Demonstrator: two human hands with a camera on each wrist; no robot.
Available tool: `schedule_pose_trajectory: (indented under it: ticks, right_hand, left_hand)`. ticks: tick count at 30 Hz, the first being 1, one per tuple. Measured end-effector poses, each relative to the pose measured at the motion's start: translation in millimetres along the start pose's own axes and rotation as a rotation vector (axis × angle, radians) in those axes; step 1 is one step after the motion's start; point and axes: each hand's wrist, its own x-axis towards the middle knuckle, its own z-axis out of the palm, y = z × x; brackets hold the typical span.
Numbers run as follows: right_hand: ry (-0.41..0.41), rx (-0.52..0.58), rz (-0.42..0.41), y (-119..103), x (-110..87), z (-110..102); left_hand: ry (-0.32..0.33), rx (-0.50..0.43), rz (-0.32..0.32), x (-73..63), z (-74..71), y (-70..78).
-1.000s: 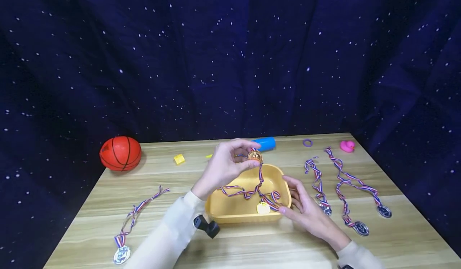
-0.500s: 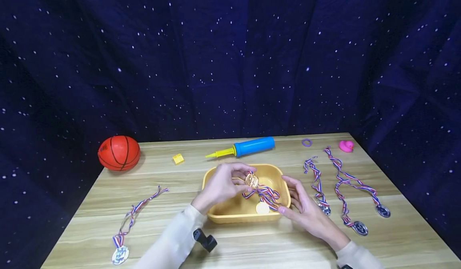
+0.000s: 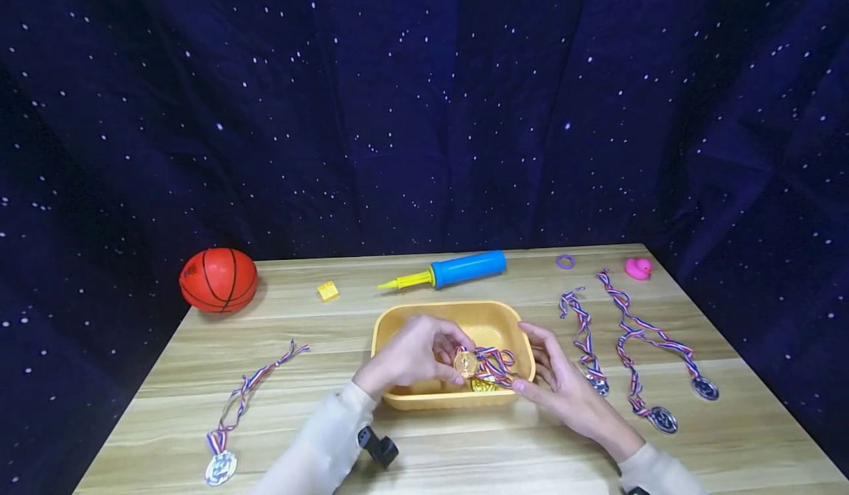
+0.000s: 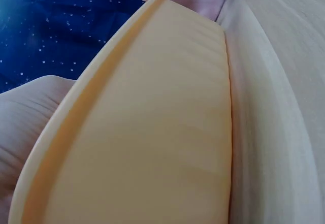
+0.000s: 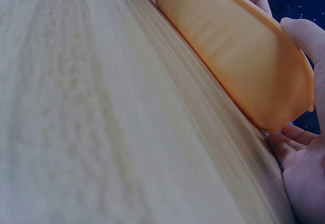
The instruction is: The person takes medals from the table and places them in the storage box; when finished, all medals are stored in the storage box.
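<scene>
In the head view, my left hand (image 3: 422,355) reaches into a yellow plastic basin (image 3: 458,402) and pinches a bronze-coloured medal (image 3: 466,363) by its edge. A gold medal (image 3: 483,384) lies in the basin just below it, beside a bunched red, white and blue ribbon (image 3: 497,362). My right hand (image 3: 560,381) holds the basin's right end. The right wrist view shows its thumb (image 5: 303,35) at the rim and its fingers (image 5: 289,142) near the bottom corner. The basin's outer wall (image 4: 152,117) fills much of the left wrist view.
Silver medals on ribbons lie left (image 3: 221,468) and right, one (image 3: 662,420) near the front. Along the back are a red basketball (image 3: 219,280), a yellow block (image 3: 328,291), a blue-and-yellow hand pump (image 3: 467,269), a purple ring (image 3: 565,261) and a pink rubber duck (image 3: 638,268).
My left hand has lowered the bronze-coloured medal from above the basin's back rim down into the basin, its ribbon gathering inside. My right hand has stayed at the basin's end.
</scene>
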Motion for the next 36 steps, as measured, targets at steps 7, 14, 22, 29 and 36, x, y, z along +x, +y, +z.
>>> schedule_pose_trajectory:
  ticks: [7,14,22,29,36]
  right_hand:
    - [0.000,-0.002,-0.010,0,-0.3,-1]
    - [-0.003,0.006,-0.013,1,-0.3,-2]
    - [-0.005,0.004,-0.005,0,0.0,-2]
    - [-0.006,0.008,0.005,1,0.3,-2]
    - [-0.003,0.005,0.014,2,0.1,-1]
  left_hand:
    - [-0.042,0.101,0.025,1.2,3.2,-2.2]
    - [-0.081,0.239,0.061,1.4,4.2,-3.3]
    - [-0.035,0.234,0.065,1.6,1.4,-4.8]
    - [0.057,0.225,0.098,-1.2,-7.2,0.4]
    - [0.190,0.184,0.170,-9.5,-26.8,6.0]
